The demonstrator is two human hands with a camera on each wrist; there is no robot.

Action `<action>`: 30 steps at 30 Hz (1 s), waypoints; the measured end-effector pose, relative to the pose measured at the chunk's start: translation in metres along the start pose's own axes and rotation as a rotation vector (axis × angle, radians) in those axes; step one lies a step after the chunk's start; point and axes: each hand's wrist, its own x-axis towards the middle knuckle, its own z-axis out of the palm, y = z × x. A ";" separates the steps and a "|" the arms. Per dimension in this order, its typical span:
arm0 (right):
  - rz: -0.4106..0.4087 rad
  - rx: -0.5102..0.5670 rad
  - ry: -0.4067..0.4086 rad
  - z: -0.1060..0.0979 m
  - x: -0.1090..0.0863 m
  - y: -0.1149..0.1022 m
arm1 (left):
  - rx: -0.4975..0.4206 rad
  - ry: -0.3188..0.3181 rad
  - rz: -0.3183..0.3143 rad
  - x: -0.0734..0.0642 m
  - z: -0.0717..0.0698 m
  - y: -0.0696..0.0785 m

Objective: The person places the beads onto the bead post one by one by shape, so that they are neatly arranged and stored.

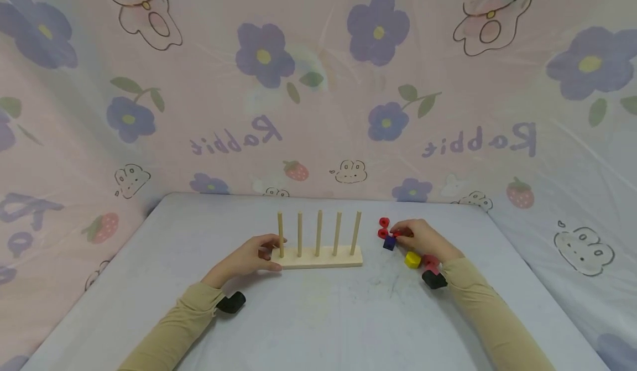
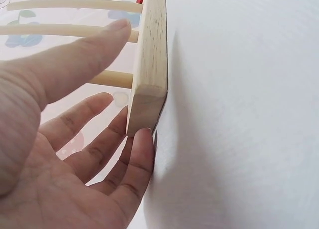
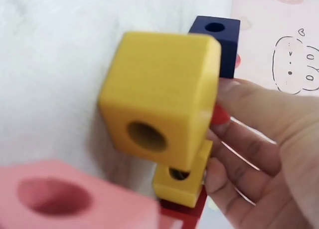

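Past a pink holed block (image 3: 117,204), my right fingers (image 3: 254,146) pinch a red bead (image 3: 220,115); left fingers (image 2: 97,151) spread at a wooden peg rack's end (image 2: 145,109).

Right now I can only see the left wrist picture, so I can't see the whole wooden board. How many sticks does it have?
Observer: Five pegs stand upright in a row on the wooden board.
Operator: Ooh! What's past the end I can't see?
Observer: The right hand is over there, close to a dark blue block.
Operator: Has it got something?
Observer: Yes, it seems to be pinching a small red piece with its fingertips.
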 end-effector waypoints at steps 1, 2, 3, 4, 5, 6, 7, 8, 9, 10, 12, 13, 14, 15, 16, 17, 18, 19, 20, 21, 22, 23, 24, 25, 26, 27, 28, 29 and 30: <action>0.002 0.002 -0.003 -0.001 0.001 0.000 | 0.009 0.002 0.003 0.001 0.000 -0.004; 0.007 0.006 -0.006 -0.002 0.001 0.000 | 0.019 0.005 0.005 0.002 0.000 -0.007; 0.014 0.011 -0.007 -0.002 0.002 0.000 | 0.024 0.006 0.005 0.003 0.000 -0.012; 0.017 0.014 -0.008 -0.003 0.002 0.000 | 0.031 0.006 0.007 0.004 -0.001 -0.015; 0.019 0.018 -0.011 -0.004 0.003 0.000 | 0.034 0.006 0.007 0.004 -0.001 -0.018; 0.018 0.017 -0.013 -0.004 0.003 0.000 | 0.036 0.005 0.008 0.005 -0.002 -0.019; 0.024 0.021 -0.013 -0.004 0.004 0.000 | 0.037 0.004 0.010 0.005 -0.003 -0.020; 0.028 0.024 -0.013 -0.005 0.004 0.000 | 0.036 0.004 0.012 0.005 -0.003 -0.021; 0.025 0.023 -0.012 -0.005 0.004 0.000 | 0.035 0.005 0.015 0.006 -0.003 -0.021; 0.022 0.025 -0.010 -0.005 0.004 0.000 | 0.033 0.006 0.019 0.006 -0.003 -0.022; 0.016 0.024 0.007 -0.004 0.003 0.002 | 0.033 0.007 0.026 0.006 -0.003 -0.021; 0.011 0.028 0.018 -0.004 0.002 0.002 | 0.033 0.005 0.031 0.006 -0.003 -0.021; 0.004 0.027 0.035 -0.004 0.002 0.003 | 0.033 0.005 0.029 0.006 -0.002 -0.021; 0.002 0.028 0.057 -0.003 0.001 0.004 | 0.033 0.004 0.030 0.006 -0.002 -0.021; 0.006 0.036 0.082 -0.004 0.000 0.004 | 0.033 0.005 0.028 0.006 -0.002 -0.020; 0.005 0.045 0.113 -0.004 0.000 0.003 | 0.035 0.006 0.025 0.006 -0.001 -0.020; 0.006 0.067 0.145 -0.005 -0.001 0.002 | 0.036 0.008 0.025 0.006 -0.001 -0.019; 0.004 0.087 0.178 -0.006 -0.001 0.001 | 0.037 0.011 0.022 0.007 -0.001 -0.019; 0.003 0.102 0.213 -0.007 -0.001 -0.001 | 0.038 0.014 0.016 0.007 -0.001 -0.018; 0.007 0.131 0.249 -0.008 0.000 -0.003 | 0.037 0.014 0.017 0.007 -0.001 -0.018; 0.006 0.161 0.279 -0.009 0.000 -0.006 | 0.037 0.013 0.017 0.008 -0.001 -0.019; 0.002 0.193 0.314 -0.010 0.000 -0.009 | 0.038 0.010 0.019 0.009 -0.001 -0.020; 0.001 0.225 0.346 -0.012 0.001 -0.013 | 0.032 0.008 0.020 0.010 -0.001 -0.021; 0.004 0.262 0.375 -0.013 0.002 -0.017 | 0.025 0.006 0.024 0.012 -0.001 -0.023; 0.004 0.305 0.404 -0.016 0.002 -0.027 | 0.015 0.003 0.025 0.015 -0.001 -0.025; 0.002 0.356 0.432 -0.019 0.001 -0.038 | 0.007 0.001 0.030 0.018 -0.001 -0.027; -0.002 0.401 0.457 -0.022 0.001 -0.050 | -0.002 0.001 0.033 0.020 -0.001 -0.027; -0.011 0.452 0.481 -0.025 0.001 -0.062 | -0.007 0.003 0.038 0.022 -0.001 -0.028; -0.023 0.506 0.500 -0.028 0.001 -0.074 | -0.014 0.005 0.044 0.024 -0.002 -0.027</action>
